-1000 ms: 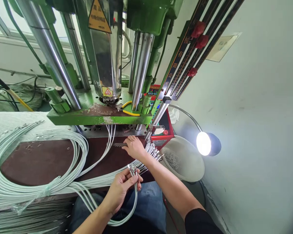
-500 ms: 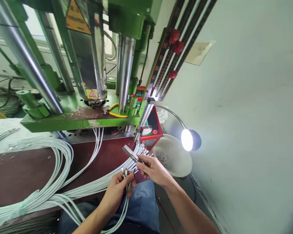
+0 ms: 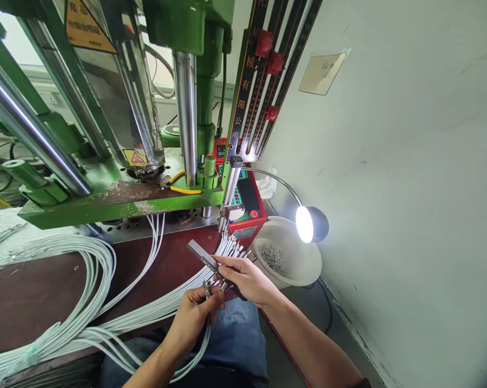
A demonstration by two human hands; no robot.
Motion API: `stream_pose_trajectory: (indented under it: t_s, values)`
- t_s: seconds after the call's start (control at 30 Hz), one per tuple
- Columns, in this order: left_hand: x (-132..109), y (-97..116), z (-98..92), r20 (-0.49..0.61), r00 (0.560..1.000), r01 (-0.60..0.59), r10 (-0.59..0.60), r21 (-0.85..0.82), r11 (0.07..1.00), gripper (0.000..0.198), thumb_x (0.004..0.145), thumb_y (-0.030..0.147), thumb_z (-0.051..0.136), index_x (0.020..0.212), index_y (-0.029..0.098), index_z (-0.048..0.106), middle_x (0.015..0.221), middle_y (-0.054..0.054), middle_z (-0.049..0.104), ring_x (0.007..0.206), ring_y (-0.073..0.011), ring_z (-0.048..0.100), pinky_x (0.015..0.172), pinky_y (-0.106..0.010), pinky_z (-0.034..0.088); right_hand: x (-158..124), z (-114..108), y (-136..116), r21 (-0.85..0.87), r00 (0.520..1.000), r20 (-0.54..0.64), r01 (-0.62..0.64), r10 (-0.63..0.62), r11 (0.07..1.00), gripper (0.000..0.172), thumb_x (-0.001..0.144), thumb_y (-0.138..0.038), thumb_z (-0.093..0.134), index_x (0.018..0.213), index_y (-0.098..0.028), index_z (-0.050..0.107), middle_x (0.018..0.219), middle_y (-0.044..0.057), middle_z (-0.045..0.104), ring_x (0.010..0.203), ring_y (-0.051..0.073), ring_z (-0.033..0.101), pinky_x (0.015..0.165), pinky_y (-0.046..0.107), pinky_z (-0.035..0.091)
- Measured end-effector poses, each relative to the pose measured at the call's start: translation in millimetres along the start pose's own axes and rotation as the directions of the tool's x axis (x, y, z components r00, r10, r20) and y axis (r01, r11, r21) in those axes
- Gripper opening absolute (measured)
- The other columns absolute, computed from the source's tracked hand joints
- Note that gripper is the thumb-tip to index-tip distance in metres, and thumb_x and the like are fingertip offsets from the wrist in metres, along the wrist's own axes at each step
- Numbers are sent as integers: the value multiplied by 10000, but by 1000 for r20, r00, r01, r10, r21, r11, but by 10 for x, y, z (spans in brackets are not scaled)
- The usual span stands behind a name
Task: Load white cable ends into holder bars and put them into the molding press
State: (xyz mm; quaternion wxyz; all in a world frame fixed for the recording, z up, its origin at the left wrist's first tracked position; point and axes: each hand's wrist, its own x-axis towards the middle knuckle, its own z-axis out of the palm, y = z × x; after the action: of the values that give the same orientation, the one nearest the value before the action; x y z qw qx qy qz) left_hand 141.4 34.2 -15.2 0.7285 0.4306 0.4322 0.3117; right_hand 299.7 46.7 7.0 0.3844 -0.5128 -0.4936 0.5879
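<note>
Cable ends (image 3: 207, 289) pinched in left hand (image 3: 191, 315), right hand (image 3: 245, 280) grips metal bar (image 3: 204, 257).

The left hand (image 3: 192, 312) grips pale whitish-green cables (image 3: 154, 309) tipped with silvery metal ends. The right hand (image 3: 243, 277) holds a flat grey metal bar (image 3: 200, 253). Below the left hand are blue jeans (image 3: 237, 334). Left of both hands lies a dark reddish-brown worktop (image 3: 33, 291). Beyond the hands rises a bright green press (image 3: 105, 207) carrying yellow-handled pliers (image 3: 184, 189). Beyond the right hand sits a red control box (image 3: 253, 215), and to that hand's right, a white basin (image 3: 306, 269).
</note>
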Motion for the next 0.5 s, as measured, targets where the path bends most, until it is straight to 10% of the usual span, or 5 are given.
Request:
stream_pose_trajectory:
  t_s: [0.5]
  values:
    - [84, -55, 10, -42, 998, 40, -41, -19, 999, 346, 656, 446, 727, 517, 155, 603, 495, -9, 567, 424, -85, 411, 472, -245, 285, 23, 5, 14, -283, 1000, 17, 30, -26, 959, 443, 900, -280, 508, 1311, -159, 622, 869, 25, 678, 751, 134, 548, 753, 275, 461]
